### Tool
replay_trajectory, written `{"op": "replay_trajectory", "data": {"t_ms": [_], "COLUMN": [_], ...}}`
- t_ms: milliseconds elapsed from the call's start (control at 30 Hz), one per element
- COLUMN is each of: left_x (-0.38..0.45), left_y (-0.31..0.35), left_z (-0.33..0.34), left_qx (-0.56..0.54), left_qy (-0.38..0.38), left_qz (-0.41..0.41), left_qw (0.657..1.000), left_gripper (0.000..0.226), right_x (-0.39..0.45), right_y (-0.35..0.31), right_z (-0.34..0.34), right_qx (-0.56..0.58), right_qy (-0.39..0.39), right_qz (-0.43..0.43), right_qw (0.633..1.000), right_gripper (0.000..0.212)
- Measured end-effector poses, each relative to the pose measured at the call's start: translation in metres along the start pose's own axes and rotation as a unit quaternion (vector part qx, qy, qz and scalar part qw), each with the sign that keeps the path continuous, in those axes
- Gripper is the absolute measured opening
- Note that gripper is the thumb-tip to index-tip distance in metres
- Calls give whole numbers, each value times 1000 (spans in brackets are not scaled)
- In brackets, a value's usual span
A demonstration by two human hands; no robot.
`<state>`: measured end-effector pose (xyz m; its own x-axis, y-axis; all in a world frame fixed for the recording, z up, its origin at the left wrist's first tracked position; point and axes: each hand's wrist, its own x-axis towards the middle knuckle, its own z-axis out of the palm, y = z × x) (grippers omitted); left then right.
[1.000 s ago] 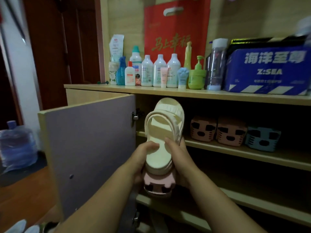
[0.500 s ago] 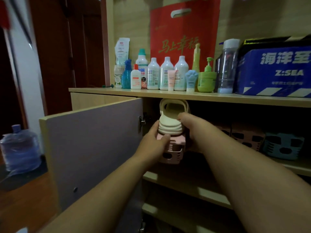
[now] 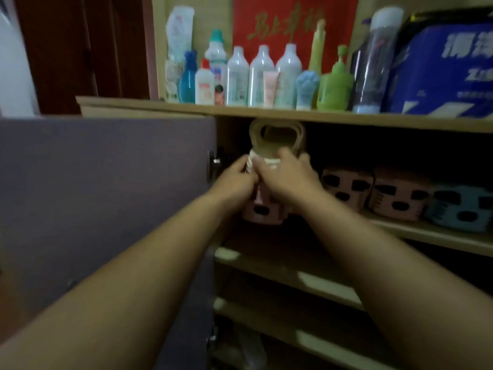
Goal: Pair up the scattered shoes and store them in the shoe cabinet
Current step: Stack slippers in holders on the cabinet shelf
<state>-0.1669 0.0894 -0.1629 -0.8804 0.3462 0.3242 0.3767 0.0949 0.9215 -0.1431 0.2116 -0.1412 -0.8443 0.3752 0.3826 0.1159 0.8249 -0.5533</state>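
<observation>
Both my hands are in the open shoe cabinet (image 3: 266,113), at the left end of its upper inner shelf (image 3: 440,236). My left hand (image 3: 234,180) has its fingers curled round the left side of the cream sandals (image 3: 274,140); my right hand (image 3: 288,177) is curled over their near end from the right. The thumbs nearly meet in front.

The sandals stand upright in a pink shoe holder (image 3: 262,212), straps at the top, just under the cabinet's top board. I cannot tell whether one or two sandals are in it; the strap edges look doubled. Whether the holder sits on the shelf is hidden by my wrists.

Other holders on the same shelf, to the right: two pink (image 3: 346,186) (image 3: 397,198), one blue (image 3: 461,209). Four holders in all.

The cabinet door (image 3: 106,198), one seen, is swung open on my left, purple-grey inside.

Below: at least two more shelves, dim.

On top of the cabinet: a row of bottles (image 3: 261,76), about a dozen, blurred, so the count is uncertain; one red bag (image 3: 293,28) behind them; one blue carton (image 3: 440,73) at the right.
</observation>
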Motion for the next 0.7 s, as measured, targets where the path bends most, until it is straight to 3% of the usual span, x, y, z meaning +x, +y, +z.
{"op": "replay_trajectory", "data": {"t_ms": [67, 200, 300, 367, 433, 500, 600, 700], "left_x": [-6, -15, -16, -14, -9, -11, -8, 6], "left_y": [9, 21, 19, 15, 7, 1, -4, -2], "left_z": [6, 10, 13, 16, 15, 18, 20, 15], "left_qx": [29, 22, 40, 35, 204, 348, 338, 427], "left_qy": [-12, -16, 6, 19, 81, 114, 33, 0], "left_qz": [7, 11, 2, -17, 5, 97, 124, 107], "left_qw": [999, 1000, 999, 999, 976, 926, 932, 898], "left_gripper": [29, 31, 28, 45, 64, 70, 93, 121], "right_x": [3, 14, 23, 26, 30, 35, 44, 48], "right_y": [-2, 10, 29, 31, 27, 24, 23, 23], "right_z": [-4, -5, 1, 3, 2, 0, -4, -7], "right_qx": [20, 64, 76, 59, 46, 34, -16, -49], "right_qy": [10, 151, 90, 73, 82, 82, 62, 48], "right_qz": [16, -33, -24, -34, -53, -69, -72, -79], "right_qw": [1000, 986, 993, 995, 994, 994, 995, 994], "right_gripper": [79, 68, 63, 61, 61, 63, 68, 63]}}
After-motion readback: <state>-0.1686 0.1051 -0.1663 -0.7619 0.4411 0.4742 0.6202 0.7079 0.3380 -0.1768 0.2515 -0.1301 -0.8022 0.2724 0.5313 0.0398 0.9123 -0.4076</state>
